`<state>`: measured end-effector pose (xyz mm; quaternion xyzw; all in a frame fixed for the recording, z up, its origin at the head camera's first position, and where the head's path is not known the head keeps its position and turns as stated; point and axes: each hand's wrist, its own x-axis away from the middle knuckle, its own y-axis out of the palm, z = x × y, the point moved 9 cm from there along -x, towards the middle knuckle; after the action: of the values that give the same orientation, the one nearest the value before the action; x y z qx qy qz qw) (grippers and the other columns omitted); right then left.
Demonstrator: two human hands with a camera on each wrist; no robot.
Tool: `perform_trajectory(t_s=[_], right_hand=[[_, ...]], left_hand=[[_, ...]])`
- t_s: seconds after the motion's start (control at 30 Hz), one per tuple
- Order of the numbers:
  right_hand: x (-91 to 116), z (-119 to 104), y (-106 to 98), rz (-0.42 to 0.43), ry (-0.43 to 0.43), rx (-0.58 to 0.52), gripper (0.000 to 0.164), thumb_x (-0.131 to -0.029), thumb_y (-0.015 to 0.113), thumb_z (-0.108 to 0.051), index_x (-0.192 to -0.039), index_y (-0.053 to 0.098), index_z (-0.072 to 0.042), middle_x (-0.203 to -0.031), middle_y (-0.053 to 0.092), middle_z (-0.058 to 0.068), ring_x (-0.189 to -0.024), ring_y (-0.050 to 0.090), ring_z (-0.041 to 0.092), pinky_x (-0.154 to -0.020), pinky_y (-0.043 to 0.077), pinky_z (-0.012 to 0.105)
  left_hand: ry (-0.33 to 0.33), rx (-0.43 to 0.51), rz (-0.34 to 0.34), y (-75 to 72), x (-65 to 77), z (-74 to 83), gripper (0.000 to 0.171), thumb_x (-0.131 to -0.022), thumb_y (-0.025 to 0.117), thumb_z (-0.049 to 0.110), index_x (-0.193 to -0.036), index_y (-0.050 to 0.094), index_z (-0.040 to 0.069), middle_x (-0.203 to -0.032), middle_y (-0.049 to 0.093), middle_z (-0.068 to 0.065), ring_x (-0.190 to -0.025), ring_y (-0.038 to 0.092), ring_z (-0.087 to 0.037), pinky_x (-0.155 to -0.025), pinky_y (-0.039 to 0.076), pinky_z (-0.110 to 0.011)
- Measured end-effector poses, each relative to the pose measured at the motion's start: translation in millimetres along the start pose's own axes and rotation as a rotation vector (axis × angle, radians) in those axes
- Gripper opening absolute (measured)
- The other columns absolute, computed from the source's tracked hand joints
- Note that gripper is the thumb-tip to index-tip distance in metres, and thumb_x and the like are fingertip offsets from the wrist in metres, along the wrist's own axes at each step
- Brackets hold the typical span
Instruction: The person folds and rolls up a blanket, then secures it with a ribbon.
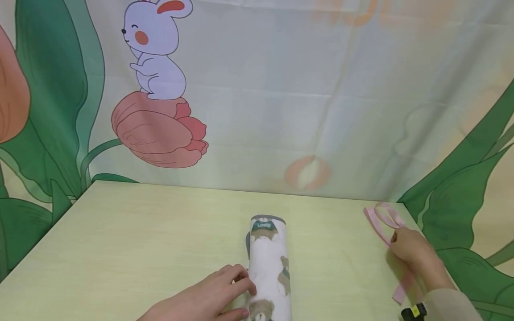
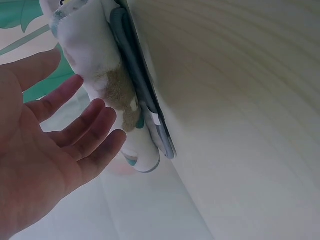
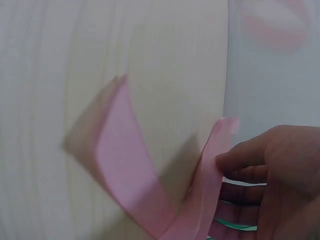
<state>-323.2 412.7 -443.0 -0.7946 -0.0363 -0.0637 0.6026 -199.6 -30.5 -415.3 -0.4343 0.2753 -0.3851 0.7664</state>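
Note:
A rolled towel (image 1: 267, 263), white with brown bears and grey edging, lies lengthwise on the table. At its left side is my left hand (image 1: 213, 290), its fingers loosely bent and the fingertips right at the towel. In the left wrist view, that hand (image 2: 55, 135) has its palm facing the camera and its fingers spread beside the roll (image 2: 100, 65). Over at the table's right edge, my right hand (image 1: 415, 252) pinches a pink ribbon (image 1: 375, 223). The right wrist view shows the ribbon (image 3: 127, 170) bent into a V, with one arm between thumb and fingers.
The pale wooden table (image 1: 160, 236) ends at a hanging cloth backdrop (image 1: 257, 98) printed with a rabbit and tulips. A loose ribbon end (image 1: 399, 295) hangs below the right hand. On the right wrist sits a small black device (image 1: 413, 311).

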Motion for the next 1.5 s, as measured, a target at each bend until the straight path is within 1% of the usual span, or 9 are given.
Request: perform_trajectory(t_s=[0.23,0.3,0.5,0.67,0.93,1.1,1.3,1.4,1.5], right_hand=[[0.3,-35.9,-14.1,0.101,-0.074,-0.056,0.02,-0.105,0.046,-0.012,-0.108,0.055,0.005,-0.086,0.06,0.015,-0.072,0.054,0.026,-0.063,0.043,0.041],[2.0,-51.1,-20.0,0.133,-0.108,-0.079,0.016,-0.106,0.049,-0.012,-0.107,0.054,0.004,-0.082,0.056,0.009,-0.07,0.052,0.024,-0.061,0.043,0.039],[5.9,-103.8,-38.7,0.221,-0.269,-0.158,0.011,-0.104,0.058,-0.01,-0.102,0.059,0.0,-0.077,0.058,0.004,-0.064,0.051,0.018,-0.057,0.043,0.035],[13.1,-148.4,-47.0,0.202,-0.368,-0.228,0.011,-0.105,0.061,-0.015,-0.104,0.061,-0.003,-0.076,0.061,0.001,-0.061,0.052,0.016,-0.055,0.045,0.033],[27.5,-215.9,-52.3,0.138,-0.615,-0.313,0.006,-0.101,0.067,-0.014,-0.1,0.065,-0.008,-0.071,0.056,-0.004,-0.061,0.048,0.013,-0.056,0.042,0.027],[37.0,-250.0,-55.7,0.105,-0.72,-0.364,0.004,-0.101,0.068,-0.018,-0.1,0.066,-0.015,-0.074,0.058,-0.007,-0.061,0.049,0.012,-0.055,0.043,0.027],[47.9,-287.7,-63.9,0.118,-0.89,-0.41,0.004,-0.101,0.069,-0.021,-0.1,0.068,-0.018,-0.078,0.06,-0.009,-0.063,0.051,0.011,-0.057,0.044,0.027],[54.0,-304.9,-70.0,0.124,-0.974,-0.437,0.001,-0.101,0.069,-0.018,-0.101,0.068,-0.018,-0.084,0.063,-0.011,-0.067,0.054,0.012,-0.06,0.047,0.028],[61.7,-320.2,-76.7,0.124,-1.043,-0.476,0.006,-0.101,0.068,-0.012,-0.102,0.069,-0.018,-0.086,0.065,-0.011,-0.07,0.056,0.012,-0.063,0.051,0.028]], left_hand=[[-0.015,0.014,-0.013,0.9,0.0,-2.4,0.021,-0.101,0.069,0.031,-0.118,0.064,0.021,-0.12,0.052,0.006,-0.108,0.05,-0.01,-0.091,0.047,-0.027],[-0.015,0.019,-0.016,0.8,0.2,-2.4,0.021,-0.101,0.068,0.031,-0.119,0.064,0.021,-0.12,0.052,0.007,-0.108,0.05,-0.01,-0.091,0.047,-0.026],[-0.037,0.043,-0.026,0.7,1.6,-3.6,0.021,-0.101,0.068,0.031,-0.119,0.064,0.02,-0.121,0.053,0.008,-0.11,0.049,-0.01,-0.093,0.047,-0.026],[-0.024,0.033,-0.009,-0.8,3.3,-2.4,0.019,-0.102,0.067,0.03,-0.118,0.063,0.02,-0.119,0.053,0.007,-0.111,0.049,-0.01,-0.093,0.047,-0.026],[-0.044,0.043,-0.002,-0.5,4.0,-6.9,0.017,-0.101,0.069,0.028,-0.116,0.064,0.021,-0.118,0.054,0.007,-0.109,0.049,-0.01,-0.091,0.047,-0.025],[-0.051,0.041,-0.003,-0.5,4.2,-9.2,0.018,-0.1,0.07,0.028,-0.115,0.064,0.022,-0.117,0.055,0.006,-0.109,0.049,-0.01,-0.091,0.047,-0.026],[-0.068,0.056,-0.008,-1.5,4.2,-11.9,0.018,-0.1,0.07,0.028,-0.116,0.064,0.023,-0.115,0.054,0.008,-0.108,0.05,-0.009,-0.091,0.047,-0.026],[-0.079,0.073,-0.015,-1.2,4.7,-14.0,0.018,-0.101,0.069,0.029,-0.117,0.064,0.024,-0.116,0.054,0.008,-0.108,0.049,-0.009,-0.09,0.047,-0.026],[-0.077,0.071,-0.018,-1.4,5.1,-14.3,0.018,-0.101,0.069,0.028,-0.117,0.063,0.024,-0.116,0.054,0.008,-0.109,0.05,-0.01,-0.09,0.047,-0.027]])
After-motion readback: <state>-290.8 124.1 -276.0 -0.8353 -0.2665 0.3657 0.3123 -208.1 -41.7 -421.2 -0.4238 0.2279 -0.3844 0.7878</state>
